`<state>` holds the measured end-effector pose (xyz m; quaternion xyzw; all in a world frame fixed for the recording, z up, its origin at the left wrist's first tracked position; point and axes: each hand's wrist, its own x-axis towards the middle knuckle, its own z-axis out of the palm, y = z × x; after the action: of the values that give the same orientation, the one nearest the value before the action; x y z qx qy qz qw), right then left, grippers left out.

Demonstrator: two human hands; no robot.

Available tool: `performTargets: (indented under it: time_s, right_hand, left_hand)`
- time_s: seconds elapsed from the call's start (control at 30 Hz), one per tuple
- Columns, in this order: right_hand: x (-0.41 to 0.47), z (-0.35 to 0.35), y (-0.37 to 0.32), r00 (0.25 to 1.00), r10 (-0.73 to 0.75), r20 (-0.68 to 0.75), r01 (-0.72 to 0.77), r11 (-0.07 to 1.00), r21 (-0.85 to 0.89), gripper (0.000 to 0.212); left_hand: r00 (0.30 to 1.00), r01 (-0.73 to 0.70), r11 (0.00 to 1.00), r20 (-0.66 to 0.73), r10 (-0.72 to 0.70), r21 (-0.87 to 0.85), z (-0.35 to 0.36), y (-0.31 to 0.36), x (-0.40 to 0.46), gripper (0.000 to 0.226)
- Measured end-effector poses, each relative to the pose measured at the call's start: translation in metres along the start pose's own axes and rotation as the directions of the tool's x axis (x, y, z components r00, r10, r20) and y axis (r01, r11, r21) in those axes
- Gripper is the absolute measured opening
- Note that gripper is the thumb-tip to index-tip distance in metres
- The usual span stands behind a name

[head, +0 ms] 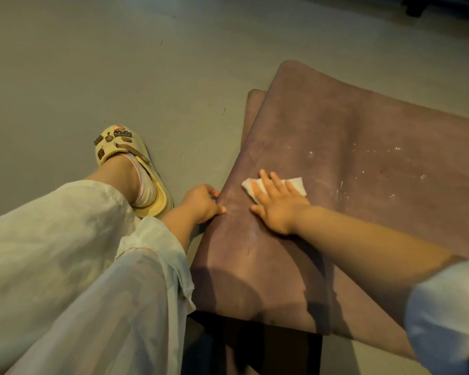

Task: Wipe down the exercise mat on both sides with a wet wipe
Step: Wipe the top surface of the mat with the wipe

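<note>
A purple-brown exercise mat [349, 147] lies folded over on the floor at the right, its upper layer raised near me, with white flecks and streaks on its surface. A white wet wipe [295, 184] lies flat on the mat. My right hand [278, 204] presses on the wipe with straight, spread fingers. My left hand [201, 203] grips the mat's left edge, thumb on top and fingers curled round the rim.
My left leg in a pale trouser and a beige clog [125, 155] rests on the grey floor [119, 63] left of the mat. A lower layer of the mat [253, 104] shows at the far left edge. Something dark [255, 347] sits under the mat's near end.
</note>
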<state>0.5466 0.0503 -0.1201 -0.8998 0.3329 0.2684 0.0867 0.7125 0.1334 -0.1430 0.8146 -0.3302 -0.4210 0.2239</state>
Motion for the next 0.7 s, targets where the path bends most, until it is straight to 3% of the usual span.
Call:
performTargets:
  time_s: [0.1, 0.17, 0.3, 0.4, 0.5, 0.63, 0.7]
  right_hand:
    - [0.032, -0.023, 0.019, 0.986, 0.162, -0.035, -0.155, 0.978, 0.143, 0.06]
    - [0.046, -0.031, 0.021, 0.981, 0.189, -0.045, -0.176, 0.962, 0.21, 0.058]
    - [0.043, -0.022, -0.008, 1.0, 0.005, -0.007, -0.003, 0.974, 0.227, 0.058]
    - [0.01, 0.001, -0.032, 0.985, -0.161, 0.065, 0.151, 0.98, 0.131, 0.059]
    - [-0.046, 0.024, -0.041, 0.936, -0.319, 0.15, 0.314, 0.948, 0.056, 0.059]
    - [-0.12, 0.051, -0.04, 0.802, -0.532, 0.273, 0.552, 0.834, 0.001, 0.053]
    - [-0.142, 0.058, -0.031, 0.805, -0.546, 0.232, 0.569, 0.822, -0.042, 0.052]
  left_hand:
    - [1.0, 0.007, 1.0, 0.029, -0.007, -0.015, 0.003, -0.005, 0.005, 0.034]
    - [1.0, 0.011, 1.0, 0.025, -0.011, -0.018, 0.005, -0.008, 0.009, 0.032]
    - [1.0, -0.007, 1.0, -0.007, 0.007, 0.011, 0.006, -0.012, 0.013, 0.035]
    - [0.999, -0.031, 0.999, -0.036, 0.031, 0.009, 0.006, -0.015, 0.011, 0.032]
    - [0.996, -0.048, 0.998, -0.076, 0.05, 0.029, 0.008, -0.012, 0.003, 0.034]
    - [0.985, -0.056, 0.994, -0.159, 0.07, 0.095, 0.014, -0.007, -0.008, 0.037]
    - [0.973, -0.069, 0.991, -0.211, 0.093, 0.118, 0.017, -0.004, -0.015, 0.038]
